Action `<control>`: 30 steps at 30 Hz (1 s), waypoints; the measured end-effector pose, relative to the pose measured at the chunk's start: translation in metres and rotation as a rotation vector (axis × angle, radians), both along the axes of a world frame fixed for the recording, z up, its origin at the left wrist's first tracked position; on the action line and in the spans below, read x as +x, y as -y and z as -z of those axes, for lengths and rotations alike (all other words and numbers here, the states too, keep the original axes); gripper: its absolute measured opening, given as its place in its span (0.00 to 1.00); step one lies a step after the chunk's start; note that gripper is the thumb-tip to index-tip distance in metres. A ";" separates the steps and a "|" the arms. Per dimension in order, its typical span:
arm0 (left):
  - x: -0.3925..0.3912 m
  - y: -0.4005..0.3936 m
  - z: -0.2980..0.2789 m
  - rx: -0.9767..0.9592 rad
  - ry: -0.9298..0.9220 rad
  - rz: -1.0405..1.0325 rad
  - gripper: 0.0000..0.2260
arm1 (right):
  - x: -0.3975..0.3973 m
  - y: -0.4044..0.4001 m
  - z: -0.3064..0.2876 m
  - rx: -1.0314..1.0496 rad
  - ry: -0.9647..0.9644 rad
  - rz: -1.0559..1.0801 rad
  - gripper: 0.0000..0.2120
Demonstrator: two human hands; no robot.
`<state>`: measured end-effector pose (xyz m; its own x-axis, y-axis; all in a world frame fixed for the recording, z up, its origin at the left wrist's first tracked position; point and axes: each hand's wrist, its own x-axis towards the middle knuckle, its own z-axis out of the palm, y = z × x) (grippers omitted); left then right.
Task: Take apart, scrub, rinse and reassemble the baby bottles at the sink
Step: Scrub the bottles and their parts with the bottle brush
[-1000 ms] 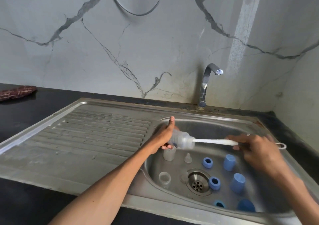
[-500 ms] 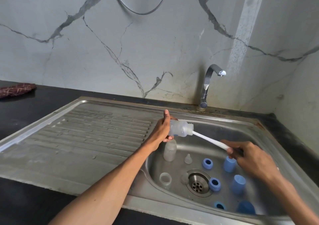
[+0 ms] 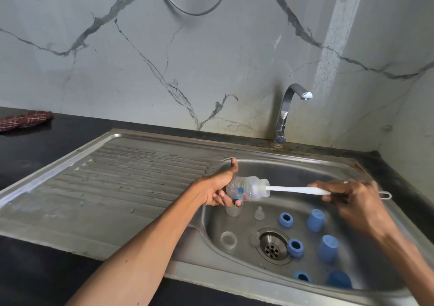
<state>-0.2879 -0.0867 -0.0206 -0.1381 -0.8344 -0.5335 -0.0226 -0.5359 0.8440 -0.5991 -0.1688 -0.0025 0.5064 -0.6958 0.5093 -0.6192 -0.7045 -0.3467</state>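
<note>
Both our hands stay busy over the steel sink [image 3: 328, 164]: our left hand [image 3: 217, 191] grips the clear plastic baby bottle [image 3: 246, 188], levelled again, our right hand [image 3: 347, 196] pinches the white bottle brush [image 3: 298, 190], pushed back inside. Scrubbing continues; rinsing waits.

A home kitchen, at the washing-up spot. A stainless steel sink [image 3: 234, 162] with a ribbed draining board [image 3: 131, 178] is set into a black counter [image 3: 47, 139]. Behind the grip on the brush, a chrome tap [image 3: 285, 110] rises against a marble-look wall [image 3: 164, 59]. A checked cloth [image 3: 23, 120] lies far left.
</note>
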 end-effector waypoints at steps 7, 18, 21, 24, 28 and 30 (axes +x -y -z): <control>-0.016 0.007 0.002 -0.147 0.036 -0.308 0.42 | 0.002 -0.014 -0.012 0.162 -0.156 0.058 0.21; -0.024 0.020 0.004 -0.573 0.043 -0.549 0.23 | -0.011 0.000 -0.012 0.251 -0.005 0.144 0.21; -0.029 0.023 0.007 -0.621 0.111 -0.530 0.23 | -0.005 0.001 -0.006 0.259 -0.063 0.108 0.20; -0.026 0.021 0.003 -0.708 0.164 -0.568 0.19 | -0.008 0.007 -0.004 0.296 -0.101 0.147 0.19; -0.027 0.020 0.003 -0.743 0.265 -0.555 0.17 | -0.011 0.007 -0.007 0.214 -0.085 0.211 0.18; -0.031 0.021 0.008 -0.738 0.375 -0.505 0.18 | -0.007 0.003 -0.004 0.146 -0.121 0.181 0.20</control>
<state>-0.3191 -0.1077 -0.0289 0.4005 -0.8913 0.2124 -0.2718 0.1058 0.9565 -0.6058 -0.1722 0.0011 0.4182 -0.8425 0.3396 -0.7741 -0.5261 -0.3522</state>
